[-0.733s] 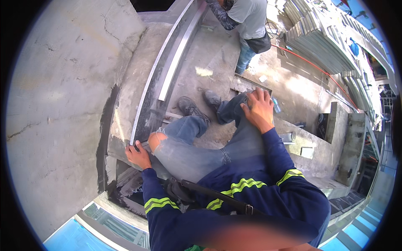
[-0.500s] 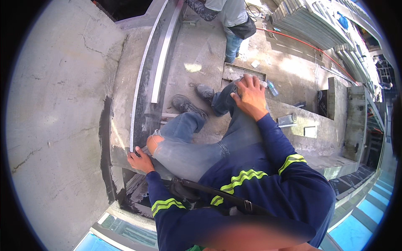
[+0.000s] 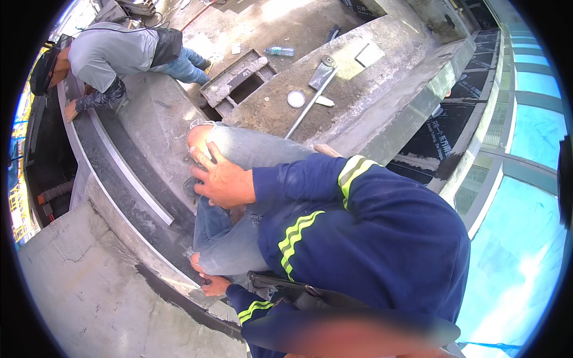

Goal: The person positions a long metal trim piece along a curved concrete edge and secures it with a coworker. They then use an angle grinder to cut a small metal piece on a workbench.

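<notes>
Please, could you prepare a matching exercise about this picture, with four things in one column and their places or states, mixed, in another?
Things
1. Left hand
2. Right hand
3. Plastic bottle
4. Round white object

Places or states
A. Just left of the slim metal rod in the picture
B. Over the jeans leg, near the knee
C. Lying on its side on the concrete floor
D. At the near end of the long pale edge

Right pairs: 1-D, 2-B, 3-C, 4-A

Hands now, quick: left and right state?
Left hand: at the near end of the long, thin, pale strip; grip unclear.
Right hand: open, fingers spread on the faded blue denim jeans.
</notes>
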Motion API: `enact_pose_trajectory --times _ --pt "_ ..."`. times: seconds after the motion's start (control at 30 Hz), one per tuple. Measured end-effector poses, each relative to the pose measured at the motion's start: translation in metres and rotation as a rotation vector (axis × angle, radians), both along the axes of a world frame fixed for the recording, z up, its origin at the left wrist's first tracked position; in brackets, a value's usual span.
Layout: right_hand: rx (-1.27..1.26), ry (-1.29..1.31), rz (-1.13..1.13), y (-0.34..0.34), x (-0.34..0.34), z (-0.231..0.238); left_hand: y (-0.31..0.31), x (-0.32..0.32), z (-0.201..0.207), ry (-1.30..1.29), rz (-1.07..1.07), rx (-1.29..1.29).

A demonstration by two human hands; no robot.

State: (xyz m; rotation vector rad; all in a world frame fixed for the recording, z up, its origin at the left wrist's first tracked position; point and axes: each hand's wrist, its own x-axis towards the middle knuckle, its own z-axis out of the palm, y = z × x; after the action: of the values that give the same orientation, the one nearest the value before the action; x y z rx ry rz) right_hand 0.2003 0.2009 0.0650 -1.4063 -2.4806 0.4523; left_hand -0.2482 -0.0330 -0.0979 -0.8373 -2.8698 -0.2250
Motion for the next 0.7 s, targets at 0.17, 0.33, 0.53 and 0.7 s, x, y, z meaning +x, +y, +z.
enact_pose_trajectory --times 0.17,0.33,0.53,0.7 --pt "-0.241 0.231 0.578 -0.053 -0.026 0.022 -0.003 -0.013 0.017 -0.265 -0.137 0.001" --pt "-0.526 0.215 0.776 -0.039 -0.008 0.019 0.000 0.018 0.050 -0.277 0.035 0.001" --pt "-0.017 0.636 0.112 0.012 0.083 -0.007 0.050 0.101 0.075 -0.808 -0.009 0.474" --pt "-0.023 0.293 -0.027 0.025 0.120 -0.022 0.096 0.153 0.106 -1.330 0.127 0.542"
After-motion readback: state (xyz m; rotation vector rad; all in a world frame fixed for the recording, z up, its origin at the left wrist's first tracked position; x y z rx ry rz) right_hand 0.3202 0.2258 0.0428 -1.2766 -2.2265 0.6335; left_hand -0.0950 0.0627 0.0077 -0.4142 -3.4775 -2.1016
